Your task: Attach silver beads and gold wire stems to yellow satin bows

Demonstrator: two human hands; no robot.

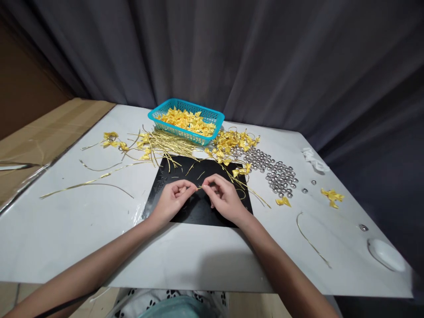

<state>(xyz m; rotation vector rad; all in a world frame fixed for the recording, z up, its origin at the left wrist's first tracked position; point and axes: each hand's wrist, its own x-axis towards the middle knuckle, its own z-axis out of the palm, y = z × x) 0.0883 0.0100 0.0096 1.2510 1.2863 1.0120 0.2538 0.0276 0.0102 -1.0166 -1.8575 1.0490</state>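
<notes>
My left hand (177,196) and my right hand (223,194) meet over a black mat (188,214), thumbs and index fingers pinched close together. Between the fingertips runs a short piece of gold cord (199,188), mostly covered by the fingers. Just beyond the mat lies a bundle of gold cords (172,145), with a few loose ends reaching onto it. Beside my right hand, a yellow ribbon bow (241,170) rests at the mat's upper right corner.
A blue basket (217,118) of yellow bows stands at the back. Shiny silver beads (281,176) spread to the right, near a heap of yellow bows (232,140). A white oval object (386,255) sits at the right edge; cardboard (49,128) is at left.
</notes>
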